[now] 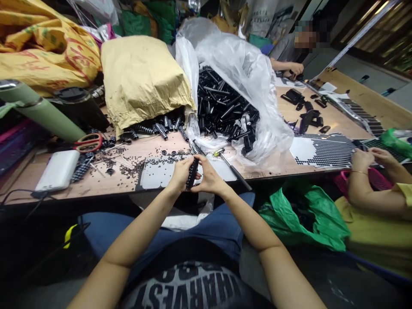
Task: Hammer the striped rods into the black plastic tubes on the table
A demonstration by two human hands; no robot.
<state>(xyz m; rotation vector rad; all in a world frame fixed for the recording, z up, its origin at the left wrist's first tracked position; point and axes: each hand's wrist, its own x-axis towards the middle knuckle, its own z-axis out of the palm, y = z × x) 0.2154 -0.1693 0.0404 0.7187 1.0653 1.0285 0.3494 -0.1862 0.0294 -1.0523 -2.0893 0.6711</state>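
My left hand (179, 174) and my right hand (209, 175) meet at the near edge of the wooden table (106, 184), both gripping one short black rod (192, 173) studded with small rings. The rod stands nearly upright between my fingers. Just behind my hands lies a white flat sheet (161, 174). Small black rings (128, 165) are scattered on the table to the left. A metal tool with a yellowish head (230, 165) lies right of my hands.
A clear plastic bag (244, 73) spills black rods (222, 107). A tan sack (141, 77) holds ringed rods. Red scissors (90, 142), a white power bank (58, 171) and a green flask (41, 113) lie left. A co-worker's hands (367, 159) work at right; another person sits far back.
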